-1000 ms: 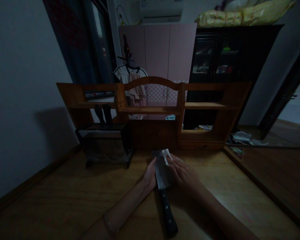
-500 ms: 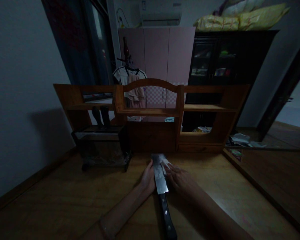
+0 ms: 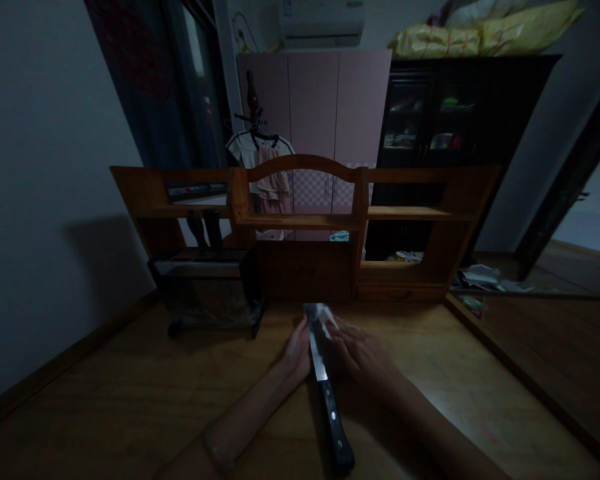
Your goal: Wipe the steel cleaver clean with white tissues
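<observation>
A kitchen knife (image 3: 334,420) with a broad steel blade and a black riveted handle points away from me above the wooden desktop, its handle toward me. Along the blade's left edge, my left hand (image 3: 297,352) is closed and steadies it. My right hand (image 3: 356,345) presses a crumpled white wipe (image 3: 326,316) against the blade's right side near the far end. The fingers of that hand are bent together and cover part of the blade. Whether the wipe is tissue or cloth, I cannot tell.
A dark knife block (image 3: 205,293) with two black handles sticking up stands at the left back of the desktop (image 3: 180,400). Behind it runs a wooden shelf unit (image 3: 300,222). A raised wooden rim (image 3: 510,367) borders the right side.
The blade has tilted, so its face looks narrower now. My right hand and the wipe have shifted slightly left over the blade. My left hand stays at the blade's left edge.
</observation>
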Motion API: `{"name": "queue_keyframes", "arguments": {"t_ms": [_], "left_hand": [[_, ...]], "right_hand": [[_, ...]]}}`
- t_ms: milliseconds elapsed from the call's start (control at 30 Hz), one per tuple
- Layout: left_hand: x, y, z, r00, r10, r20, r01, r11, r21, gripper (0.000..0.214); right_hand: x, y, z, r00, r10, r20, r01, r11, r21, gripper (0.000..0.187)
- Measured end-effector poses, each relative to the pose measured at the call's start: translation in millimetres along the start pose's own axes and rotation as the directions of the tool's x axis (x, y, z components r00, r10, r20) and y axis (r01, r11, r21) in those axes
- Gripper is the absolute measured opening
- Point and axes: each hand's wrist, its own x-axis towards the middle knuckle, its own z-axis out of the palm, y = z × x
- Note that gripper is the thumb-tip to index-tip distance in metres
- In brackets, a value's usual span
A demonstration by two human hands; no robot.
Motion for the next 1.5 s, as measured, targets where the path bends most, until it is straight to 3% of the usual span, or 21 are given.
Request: {"name": "queue_keyframes", "arguments": {"t_ms": [133, 233, 400, 600, 700, 833, 967, 1200, 1333, 1500], "left_hand": [[1.1, -0.5, -5.4, 0.994, -0.075, -0.078, 0.077, 0.997, 0.026, 0.053], [2.2, -1.0, -5.8, 0.996, -0.044, -0.074, 0.045, 0.999, 0.02, 0.048], [4.0, -1.7, -3.4, 1.0, -0.008, 0.0, 0.008, 1.0, -0.001, 0.052], [2.0, -1.2, 0.4, 0.999, 0.016, -0.036, -0.017, 0.999, -0.041, 0.047], [0.5, -0.6, 2.5, 0.999, 0.022, -0.041, -0.023, 0.999, -0.04, 0.045], [0.4, -0.2, -0.3, 0.997, -0.02, -0.075, 0.021, 1.0, 0.009, 0.049], [1.1, -0.2, -4.5, 0.992, -0.086, -0.09, 0.088, 0.996, 0.024, 0.057], [4.0, -1.6, -5.4, 1.0, 0.006, 0.006, -0.006, 1.0, 0.0, 0.053], [3.1, -2.4, -3.1, 0.999, 0.017, -0.028, -0.017, 1.0, -0.006, 0.052], [-0.3, -1.7, 4.0, 0.999, 0.01, -0.036, -0.009, 1.0, 0.027, 0.051]], "right_hand": [[-0.9, -12.7, 2.1, 0.985, -0.133, 0.114, 0.118, 0.984, 0.133, 0.048], [0.4, -7.3, 5.6, 0.983, -0.138, 0.119, 0.121, 0.983, 0.136, 0.049], [1.9, 19.1, 12.5, 0.996, -0.041, 0.076, 0.037, 0.998, 0.049, 0.046], [1.4, 41.0, 20.1, 0.983, 0.176, -0.056, -0.182, 0.976, -0.117, 0.048], [1.6, 29.6, 13.0, 0.992, 0.112, -0.063, -0.117, 0.99, -0.082, 0.047], [1.5, -2.9, 3.3, 0.996, -0.059, 0.06, 0.056, 0.997, 0.055, 0.047], [1.7, -20.7, 3.4, 0.983, -0.126, 0.135, 0.106, 0.983, 0.148, 0.049], [2.7, 8.7, 6.2, 0.993, -0.012, 0.115, 0.002, 0.996, 0.086, 0.047], [0.8, 28.1, 13.7, 0.997, 0.057, 0.051, -0.058, 0.998, 0.016, 0.046], [-1.0, 41.5, 22.7, 0.973, 0.221, -0.07, -0.227, 0.969, -0.098, 0.049]]}}
